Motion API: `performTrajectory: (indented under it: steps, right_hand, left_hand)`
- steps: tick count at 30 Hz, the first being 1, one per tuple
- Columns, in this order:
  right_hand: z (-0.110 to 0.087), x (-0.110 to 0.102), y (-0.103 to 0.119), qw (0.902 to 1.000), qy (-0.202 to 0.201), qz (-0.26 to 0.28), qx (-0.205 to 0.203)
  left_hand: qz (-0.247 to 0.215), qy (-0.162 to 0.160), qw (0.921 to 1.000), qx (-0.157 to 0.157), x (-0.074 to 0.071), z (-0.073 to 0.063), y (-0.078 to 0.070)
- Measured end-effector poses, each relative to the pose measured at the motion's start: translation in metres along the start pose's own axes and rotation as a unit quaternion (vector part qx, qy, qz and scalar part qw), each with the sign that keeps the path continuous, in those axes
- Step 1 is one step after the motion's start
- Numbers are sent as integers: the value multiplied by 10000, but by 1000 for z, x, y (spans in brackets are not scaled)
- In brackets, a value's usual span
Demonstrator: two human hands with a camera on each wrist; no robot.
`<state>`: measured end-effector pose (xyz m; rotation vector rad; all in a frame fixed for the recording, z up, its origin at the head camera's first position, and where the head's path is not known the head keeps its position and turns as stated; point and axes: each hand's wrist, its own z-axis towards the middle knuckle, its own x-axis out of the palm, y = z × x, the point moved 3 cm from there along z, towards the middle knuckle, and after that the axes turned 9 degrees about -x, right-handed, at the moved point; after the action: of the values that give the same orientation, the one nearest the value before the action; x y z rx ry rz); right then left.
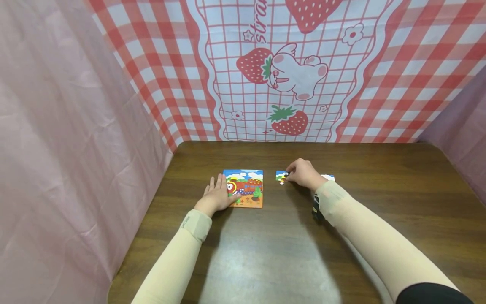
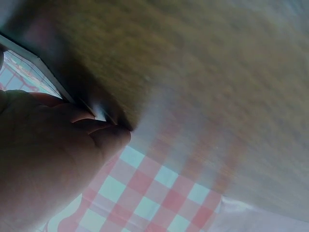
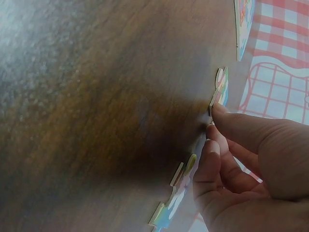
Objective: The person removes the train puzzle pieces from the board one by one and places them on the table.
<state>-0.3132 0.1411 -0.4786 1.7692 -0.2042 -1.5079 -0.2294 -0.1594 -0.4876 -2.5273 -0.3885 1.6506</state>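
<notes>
A square train puzzle (image 1: 248, 190) lies flat on the wooden table. Across its left edge rests my left hand (image 1: 215, 197), fingers straight and spread, thumb near the lower part of the picture. To the right of the puzzle, my right hand (image 1: 305, 174) pinches the edge of a small puzzle piece (image 1: 279, 174) with blue, yellow and green on it. The right wrist view shows the thumb against this puzzle piece (image 3: 222, 86), with the other fingers curled. More puzzle pieces (image 3: 177, 191) lie below that hand, partly hidden by it in the head view.
The brown table (image 1: 262, 257) reaches back to a red-and-white checked cloth (image 1: 159, 55) with strawberry prints. A pink curtain (image 1: 68, 126) hangs along the left side. A small black object (image 1: 317, 210) sits beneath the right wrist.
</notes>
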Motion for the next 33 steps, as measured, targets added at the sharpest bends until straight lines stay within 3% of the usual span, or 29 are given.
performTrajectory:
  steps: [18, 27, 33]
  right_hand:
    - [1, 1, 9, 9993, 99, 0, -363]
    - [5, 16, 41, 9982, 184, -9, -562]
    - [10, 35, 65, 9959, 445, -32, -787]
  left_hand:
    - [105, -121, 9998, 123, -1, -2, -1]
    - [615, -383, 9938, 846, 3, -13, -20]
    - [697, -281, 9924, 974, 9, -19, -31]
